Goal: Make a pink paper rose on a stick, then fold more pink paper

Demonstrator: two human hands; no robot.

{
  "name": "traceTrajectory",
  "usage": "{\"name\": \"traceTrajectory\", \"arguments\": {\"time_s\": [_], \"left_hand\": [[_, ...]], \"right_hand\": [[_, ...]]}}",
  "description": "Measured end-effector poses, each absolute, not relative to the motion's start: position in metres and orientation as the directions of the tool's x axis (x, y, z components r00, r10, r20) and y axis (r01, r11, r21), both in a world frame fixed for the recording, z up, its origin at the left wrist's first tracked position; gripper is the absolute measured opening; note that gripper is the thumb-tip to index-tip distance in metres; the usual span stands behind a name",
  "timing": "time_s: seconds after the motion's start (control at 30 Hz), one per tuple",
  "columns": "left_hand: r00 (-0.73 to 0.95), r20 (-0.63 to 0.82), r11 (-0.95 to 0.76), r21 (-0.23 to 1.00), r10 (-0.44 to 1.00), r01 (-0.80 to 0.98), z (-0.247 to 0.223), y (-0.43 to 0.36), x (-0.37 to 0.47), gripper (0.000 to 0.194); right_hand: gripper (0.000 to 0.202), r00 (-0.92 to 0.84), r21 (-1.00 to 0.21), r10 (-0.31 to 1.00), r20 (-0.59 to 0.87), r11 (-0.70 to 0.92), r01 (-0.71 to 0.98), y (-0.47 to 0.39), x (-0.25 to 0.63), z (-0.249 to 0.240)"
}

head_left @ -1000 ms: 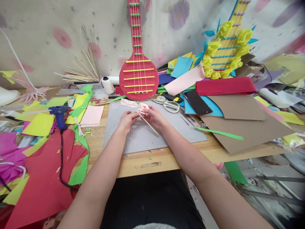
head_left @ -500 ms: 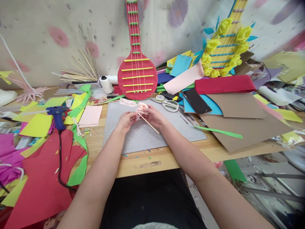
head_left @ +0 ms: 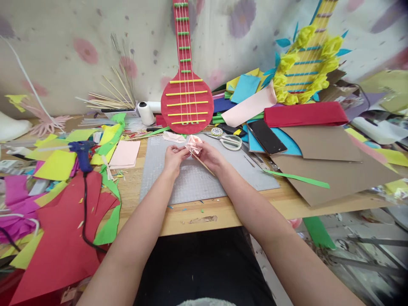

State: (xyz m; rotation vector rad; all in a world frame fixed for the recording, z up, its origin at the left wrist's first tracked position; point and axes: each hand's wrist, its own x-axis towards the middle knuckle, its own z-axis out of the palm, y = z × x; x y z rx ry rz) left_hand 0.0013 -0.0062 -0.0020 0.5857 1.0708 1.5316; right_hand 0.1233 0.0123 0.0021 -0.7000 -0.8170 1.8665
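Over the grey cutting mat (head_left: 191, 187) I hold a pale pink paper flower (head_left: 194, 143) on a thin wooden stick (head_left: 204, 164). My right hand (head_left: 211, 156) is closed around the flower's base and the stick, which slants down toward me. Thumb and fingers of my left hand (head_left: 175, 158) pinch at the flower's left lower edge. A loose pale pink paper piece (head_left: 174, 137) lies on the mat just behind my hands. Scissors (head_left: 231, 142) rest to their right.
A red paper lute (head_left: 187, 104) stands behind the mat; a yellow flowered one (head_left: 302, 63) leans at back right. Left are a blue glue gun (head_left: 83, 157), pink paper sheets (head_left: 125, 154) and red paper (head_left: 68, 229). Right are a phone (head_left: 267, 137) and brown cardboard (head_left: 331, 178).
The view has shifted slightly, so everything sits a little further right. The flower and stick have turned a little in my fingers, and my left fingers have moved closer over the flower's base.
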Motion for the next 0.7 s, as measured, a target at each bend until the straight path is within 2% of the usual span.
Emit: {"name": "traceTrajectory", "arguments": {"time_s": [0.37, 0.43, 0.5, 0.6, 0.7], "left_hand": [[-0.295, -0.217, -0.005, 0.799, 0.93, -0.602, 0.002, -0.009, 0.008, 0.041], [-0.335, -0.22, -0.025, 0.802, 0.916, -0.596, 0.002, -0.008, 0.005, 0.04], [-0.383, -0.219, -0.057, 0.803, 0.897, -0.593, 0.001, -0.006, 0.001, 0.041], [-0.427, -0.221, -0.099, 0.786, 0.877, -0.611, 0.0, -0.003, -0.005, 0.041], [-0.418, -0.245, -0.101, 0.753, 0.875, -0.651, 0.001, -0.002, -0.008, 0.04]], "right_hand": [[0.033, -0.368, -0.874, 0.925, -0.094, -0.254, -0.414, 0.011, 0.126, 0.001], [0.039, -0.345, -0.916, 0.931, -0.115, -0.234, -0.326, 0.01, 0.127, 0.002], [0.043, -0.302, -0.966, 0.943, -0.14, -0.198, -0.168, 0.01, 0.128, 0.001], [0.029, -0.288, -0.99, 0.948, -0.136, -0.119, 0.078, 0.011, 0.128, -0.003], [0.022, -0.333, -0.98, 0.937, -0.102, -0.037, 0.197, 0.011, 0.125, -0.004]]}}
